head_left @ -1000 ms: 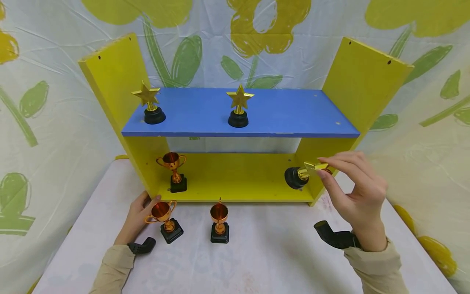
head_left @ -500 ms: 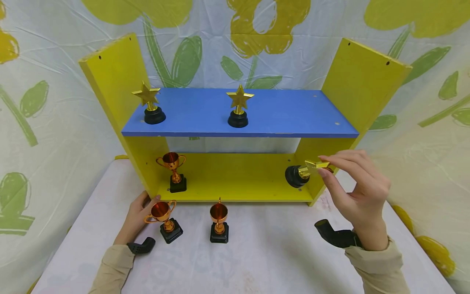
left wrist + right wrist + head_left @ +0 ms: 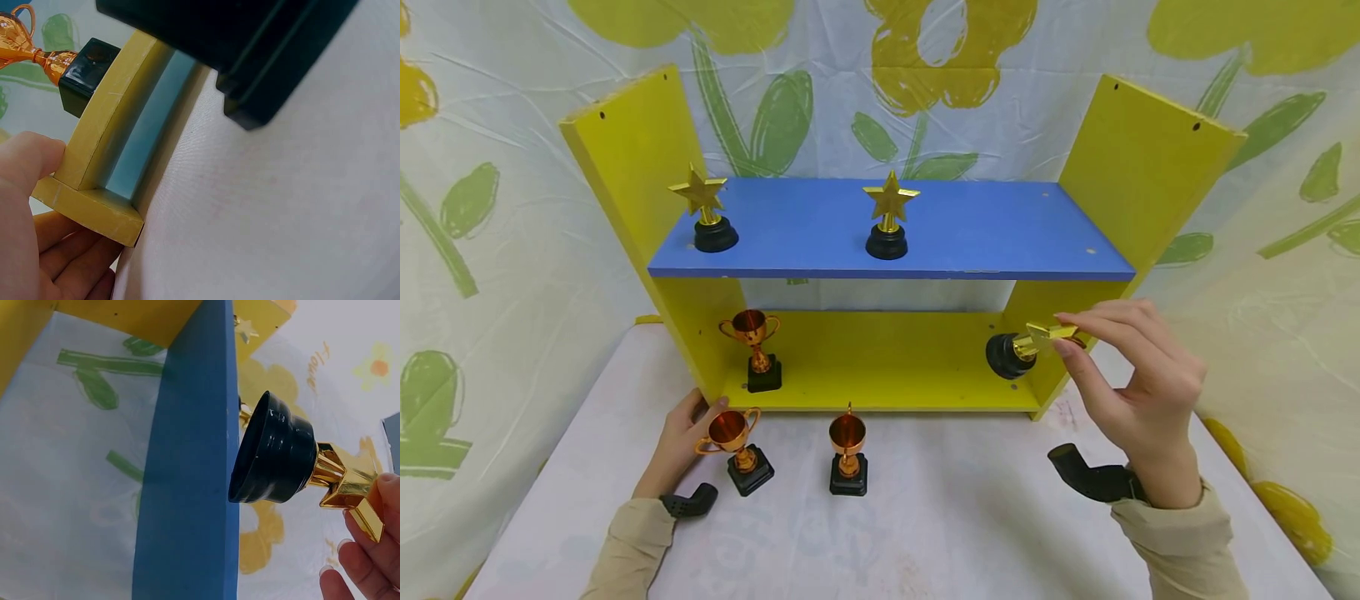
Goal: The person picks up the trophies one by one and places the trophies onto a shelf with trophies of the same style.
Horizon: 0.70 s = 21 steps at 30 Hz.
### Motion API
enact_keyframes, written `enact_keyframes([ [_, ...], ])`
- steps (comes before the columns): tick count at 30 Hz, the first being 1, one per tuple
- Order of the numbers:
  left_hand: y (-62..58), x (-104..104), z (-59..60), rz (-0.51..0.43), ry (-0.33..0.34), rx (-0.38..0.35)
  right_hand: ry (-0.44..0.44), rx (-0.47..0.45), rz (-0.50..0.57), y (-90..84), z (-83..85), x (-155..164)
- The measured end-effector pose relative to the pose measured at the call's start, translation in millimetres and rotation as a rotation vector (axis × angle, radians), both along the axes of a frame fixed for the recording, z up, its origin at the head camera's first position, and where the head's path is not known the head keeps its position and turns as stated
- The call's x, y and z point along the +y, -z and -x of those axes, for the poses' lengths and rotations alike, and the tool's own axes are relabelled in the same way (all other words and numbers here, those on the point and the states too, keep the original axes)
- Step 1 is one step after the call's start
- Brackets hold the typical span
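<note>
My right hand (image 3: 1150, 383) pinches a gold star trophy (image 3: 1011, 356) by its star between thumb and fingers. The trophy is tipped sideways, its round black base pointing left, in front of the shelf's right end. In the right wrist view the hollow underside of the black base (image 3: 278, 450) shows close to the blue board (image 3: 187, 462). At the lower left corner of the yellow shelf unit (image 3: 880, 408), my left hand (image 3: 679, 440) grips the side panel, thumb inside and fingers outside. Right beside it, a bronze trophy cup (image 3: 750, 472) stands on the table.
Two gold star trophies, one at the left (image 3: 716, 236) and one mid-board (image 3: 887, 243), stand on the blue shelf. A bronze cup (image 3: 764, 375) occupies the lower shelf's left end. Another bronze cup (image 3: 848, 475) stands on the white table (image 3: 940, 517). Behind hangs a flowered cloth (image 3: 827, 50).
My right hand has shifted slightly right and up with the star trophy. The left hand stays on the shelf corner, and the other trophies have not moved.
</note>
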<state>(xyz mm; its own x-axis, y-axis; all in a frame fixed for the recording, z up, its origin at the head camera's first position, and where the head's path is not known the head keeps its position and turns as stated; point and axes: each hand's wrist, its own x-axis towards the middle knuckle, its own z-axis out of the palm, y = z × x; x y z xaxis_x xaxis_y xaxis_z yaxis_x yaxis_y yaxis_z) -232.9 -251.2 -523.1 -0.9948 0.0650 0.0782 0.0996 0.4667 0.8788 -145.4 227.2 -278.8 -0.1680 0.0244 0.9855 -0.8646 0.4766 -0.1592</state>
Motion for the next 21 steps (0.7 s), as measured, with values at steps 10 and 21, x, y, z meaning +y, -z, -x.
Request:
enact_keyframes([
  [10,0.7,-0.3,0.7,0.003,-0.001,0.002,0.007,0.013,0.009,-8.3,0.5,1.1],
  [21,2.2,-1.7,0.4,-0.035,0.008,-0.002,-0.011,-0.018,0.017,-17.6,4.4,4.7],
])
